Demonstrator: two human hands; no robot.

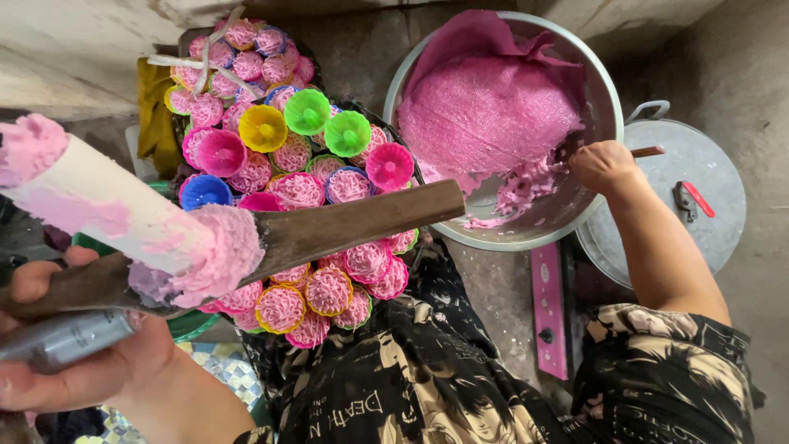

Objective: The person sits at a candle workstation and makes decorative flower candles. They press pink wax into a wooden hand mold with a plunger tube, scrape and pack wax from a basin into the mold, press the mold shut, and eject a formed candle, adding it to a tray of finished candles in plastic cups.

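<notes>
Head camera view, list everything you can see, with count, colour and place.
Large metal bowl: one, silver, top centre.
Pink batter: one mass, in that bowl.
Small plastic cup moulds: many, mixed colours, mostly filled pink, left centre.
Round metal lid: one, grey, right.
Wooden paddle: one, brown, across centre.
White tube smeared pink: one, left.
Left hand: bottom left, gripping the paddle.
Right hand: at the bowl, holding a stick.

My left grip point(74, 362) holds a wooden paddle point(345, 226) and a dough-smeared white tube point(107, 205). My right grip point(604, 164) scoops pink dough point(485, 115) in a metal bowl point(604, 78) beside filled moulds point(300, 189).
</notes>
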